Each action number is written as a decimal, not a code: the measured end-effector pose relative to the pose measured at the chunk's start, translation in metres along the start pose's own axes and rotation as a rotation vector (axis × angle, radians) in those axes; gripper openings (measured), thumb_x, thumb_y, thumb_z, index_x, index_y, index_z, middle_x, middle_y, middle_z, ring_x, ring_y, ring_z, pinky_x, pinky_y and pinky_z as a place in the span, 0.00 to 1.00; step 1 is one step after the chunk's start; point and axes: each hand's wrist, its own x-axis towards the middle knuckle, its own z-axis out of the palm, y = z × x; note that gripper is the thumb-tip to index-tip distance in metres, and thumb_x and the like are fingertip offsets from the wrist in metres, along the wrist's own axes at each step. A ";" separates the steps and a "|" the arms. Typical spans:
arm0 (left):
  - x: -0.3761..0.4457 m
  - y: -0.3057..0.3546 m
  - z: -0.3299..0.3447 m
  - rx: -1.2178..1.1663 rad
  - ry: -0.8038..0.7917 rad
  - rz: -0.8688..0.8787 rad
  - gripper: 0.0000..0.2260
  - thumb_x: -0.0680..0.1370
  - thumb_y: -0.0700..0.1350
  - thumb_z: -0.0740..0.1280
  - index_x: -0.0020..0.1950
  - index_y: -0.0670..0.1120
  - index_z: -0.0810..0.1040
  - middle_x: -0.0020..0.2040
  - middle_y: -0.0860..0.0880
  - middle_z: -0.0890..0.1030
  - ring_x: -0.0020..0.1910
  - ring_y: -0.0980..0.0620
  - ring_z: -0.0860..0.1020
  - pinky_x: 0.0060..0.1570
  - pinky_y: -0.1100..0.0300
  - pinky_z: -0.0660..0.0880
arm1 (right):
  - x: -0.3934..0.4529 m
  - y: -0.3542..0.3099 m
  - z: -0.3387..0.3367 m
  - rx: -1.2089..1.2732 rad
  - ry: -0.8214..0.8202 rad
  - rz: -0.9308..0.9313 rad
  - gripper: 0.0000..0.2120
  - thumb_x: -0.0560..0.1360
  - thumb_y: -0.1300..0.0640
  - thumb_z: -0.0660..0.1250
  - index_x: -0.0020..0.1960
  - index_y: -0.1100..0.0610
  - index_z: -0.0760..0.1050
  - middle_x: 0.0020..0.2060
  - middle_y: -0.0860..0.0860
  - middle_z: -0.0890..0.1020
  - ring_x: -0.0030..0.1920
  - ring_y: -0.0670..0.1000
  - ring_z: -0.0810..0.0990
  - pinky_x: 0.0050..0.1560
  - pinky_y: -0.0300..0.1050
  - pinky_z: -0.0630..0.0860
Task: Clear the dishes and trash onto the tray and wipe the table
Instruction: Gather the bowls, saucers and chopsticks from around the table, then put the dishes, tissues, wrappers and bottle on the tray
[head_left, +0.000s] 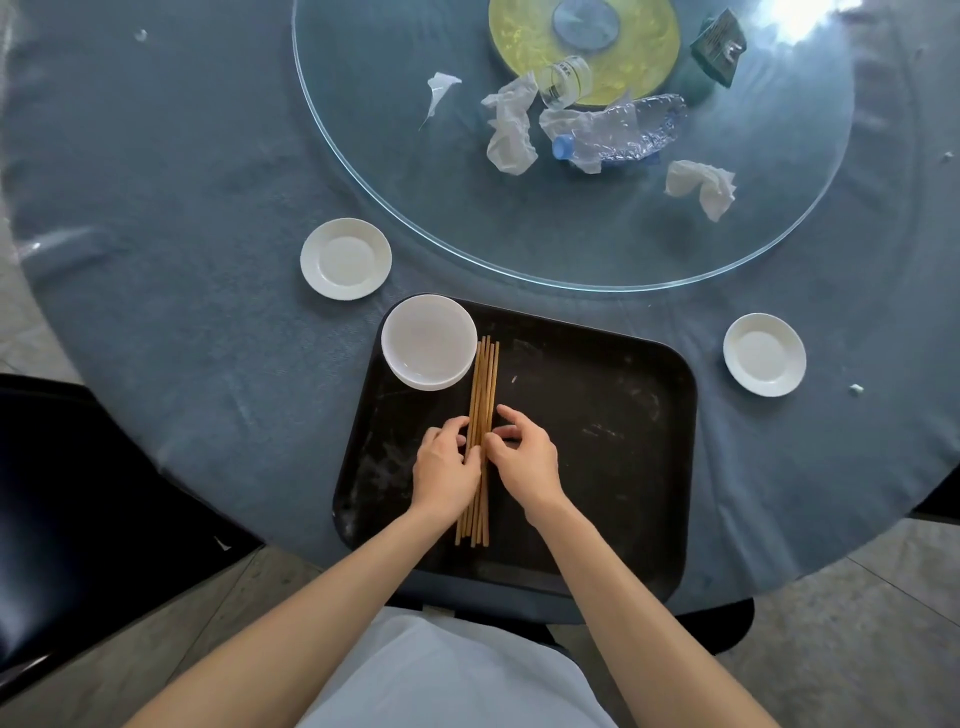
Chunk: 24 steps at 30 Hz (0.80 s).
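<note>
A black tray (597, 415) lies at the table's near edge. On it, stacked white bowls (428, 340) sit at the far left corner, with a bundle of several wooden chopsticks (484, 379) lying lengthwise beside them. My left hand (447, 465) presses the bundle from the left and my right hand (522, 457) from the right, fingers curled on the sticks. Two small white saucers rest on the blue cloth, one saucer (345, 259) left of the tray, the other saucer (763, 354) to its right.
A glass turntable (389, 171) carries crumpled tissues (511, 130), a crushed plastic bottle (623, 130), a clear cup (563, 80) on its side and a dark green packet (719, 47). Small scraps dot the blue tablecloth (182, 208). A black chair (78, 493) stands at the left.
</note>
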 end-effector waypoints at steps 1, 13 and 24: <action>0.001 -0.002 -0.001 0.007 -0.001 0.008 0.20 0.81 0.46 0.68 0.73 0.51 0.72 0.59 0.50 0.75 0.50 0.55 0.79 0.52 0.60 0.79 | 0.001 0.000 -0.001 -0.007 -0.008 -0.003 0.24 0.81 0.57 0.69 0.75 0.48 0.71 0.55 0.46 0.82 0.52 0.43 0.82 0.49 0.35 0.79; 0.000 -0.014 -0.033 -0.074 -0.114 0.044 0.20 0.82 0.44 0.66 0.74 0.51 0.72 0.58 0.53 0.78 0.48 0.58 0.79 0.48 0.68 0.74 | -0.002 0.001 -0.010 0.009 0.028 0.046 0.21 0.81 0.56 0.69 0.73 0.49 0.71 0.51 0.45 0.81 0.51 0.45 0.82 0.55 0.48 0.83; 0.083 -0.010 -0.162 -0.196 0.329 -0.047 0.10 0.81 0.43 0.64 0.59 0.45 0.81 0.50 0.49 0.83 0.47 0.52 0.79 0.52 0.59 0.73 | 0.064 -0.150 -0.044 0.072 0.140 -0.224 0.11 0.83 0.55 0.63 0.64 0.53 0.78 0.48 0.50 0.84 0.50 0.49 0.84 0.55 0.46 0.82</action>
